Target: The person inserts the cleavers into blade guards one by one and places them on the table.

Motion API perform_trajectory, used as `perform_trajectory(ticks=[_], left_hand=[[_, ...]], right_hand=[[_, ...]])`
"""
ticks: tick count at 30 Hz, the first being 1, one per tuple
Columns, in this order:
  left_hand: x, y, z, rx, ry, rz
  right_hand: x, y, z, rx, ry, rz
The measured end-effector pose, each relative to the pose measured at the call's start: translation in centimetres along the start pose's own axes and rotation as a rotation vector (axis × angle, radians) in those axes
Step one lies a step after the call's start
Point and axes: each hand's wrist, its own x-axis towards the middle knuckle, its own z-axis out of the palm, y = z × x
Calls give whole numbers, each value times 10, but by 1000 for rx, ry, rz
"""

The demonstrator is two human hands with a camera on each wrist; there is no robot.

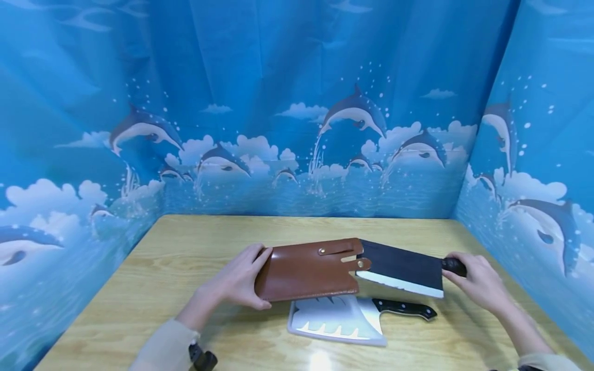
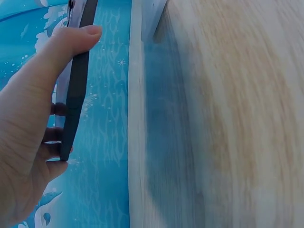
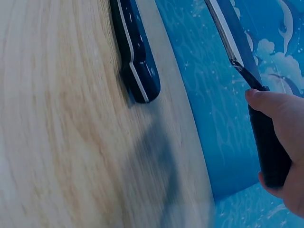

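A brown leather knife sheath (image 1: pixel 311 269) is held above the table by my left hand (image 1: pixel 243 278), thumb on the near side. In the left wrist view the sheath (image 2: pixel 76 90) appears edge-on, gripped between thumb and fingers. My right hand (image 1: pixel 478 281) grips the black handle (image 3: pixel 268 147) of a cleaver (image 1: pixel 401 265) with a dark blade and a bright cutting edge. The blade's far end meets the sheath's open end, where two snap straps stick out; how far it reaches inside is hidden. Below lies a second cleaver (image 1: pixel 336 322), its blade partly covered by the sheath.
The second cleaver's black riveted handle (image 1: pixel 406 308) points right on the wooden table (image 1: pixel 185 257). Blue dolphin-print curtains (image 1: pixel 278 103) stand at the back and both sides of the table.
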Motion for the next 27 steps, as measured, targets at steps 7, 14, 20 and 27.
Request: perform_trajectory(ticks=[7,14,20,27], left_hand=[[-3,2,0,-3,-21,-26],[-2,3,1,13,-26,-28],[2,7,3,61,-24,40],[2,9,9,83,17,69]], right_hand=[[2,-14,2,14,12,-53],[4,-20,6,10,44,-110],[1,-21,8,-9,82,-178],[8,-35,16,-15,75,-232]])
